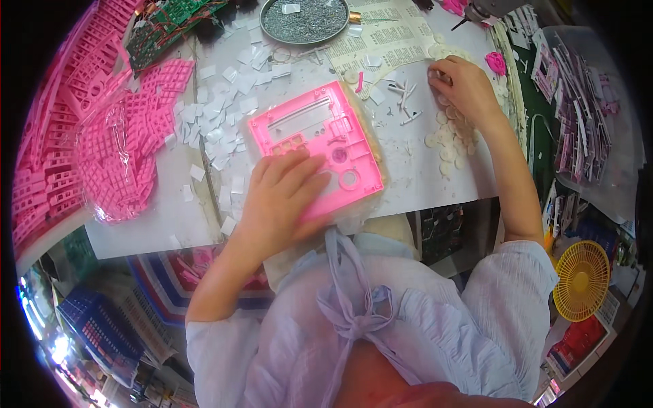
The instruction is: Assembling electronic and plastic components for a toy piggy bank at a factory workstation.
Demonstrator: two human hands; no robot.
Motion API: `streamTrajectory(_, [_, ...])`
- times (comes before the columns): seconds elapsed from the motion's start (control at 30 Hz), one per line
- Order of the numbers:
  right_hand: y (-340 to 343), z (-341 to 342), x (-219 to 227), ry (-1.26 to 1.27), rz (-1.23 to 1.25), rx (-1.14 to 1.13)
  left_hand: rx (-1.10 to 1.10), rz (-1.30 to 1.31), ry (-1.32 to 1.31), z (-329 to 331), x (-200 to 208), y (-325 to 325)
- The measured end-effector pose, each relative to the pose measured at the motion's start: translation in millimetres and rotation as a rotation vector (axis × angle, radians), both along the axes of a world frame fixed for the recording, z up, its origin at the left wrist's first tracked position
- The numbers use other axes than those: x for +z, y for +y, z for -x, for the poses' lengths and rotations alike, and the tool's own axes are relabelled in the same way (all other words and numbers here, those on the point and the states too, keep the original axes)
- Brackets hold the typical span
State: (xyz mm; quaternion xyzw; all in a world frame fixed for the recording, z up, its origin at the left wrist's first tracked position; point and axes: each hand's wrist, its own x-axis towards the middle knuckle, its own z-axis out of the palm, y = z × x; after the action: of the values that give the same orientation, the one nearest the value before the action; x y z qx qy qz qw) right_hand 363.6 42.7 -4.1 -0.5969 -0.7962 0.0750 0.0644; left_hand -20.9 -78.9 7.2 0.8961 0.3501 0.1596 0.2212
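While the left hand [282,197] lies flat, fingers spread, on the pink frame [314,139] at the table's [422,177] centre, the right hand [462,85] pinches at pale discs [449,146] upper right; frame looks unfilled, clear bag of pink parts [122,153] left, printed sheet [381,37] top

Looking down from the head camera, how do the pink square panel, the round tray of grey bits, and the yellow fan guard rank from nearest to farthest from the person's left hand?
From the left hand:
1. Pink square panel, directly under the palm, touching.
2. Round tray of grey bits, at the table's far edge.
3. Yellow fan guard, off the table, low on the right.
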Motion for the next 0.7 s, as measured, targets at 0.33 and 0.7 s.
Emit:
streamTrajectory(0.33, [-55,114,35,1.157,0.397,-0.096,0.448,0.468,-0.482,-32,25,15])
streamTrajectory(0.7, [-84,153,28,1.116,0.185,0.097,0.344,0.355,-0.435,-23,18,16])
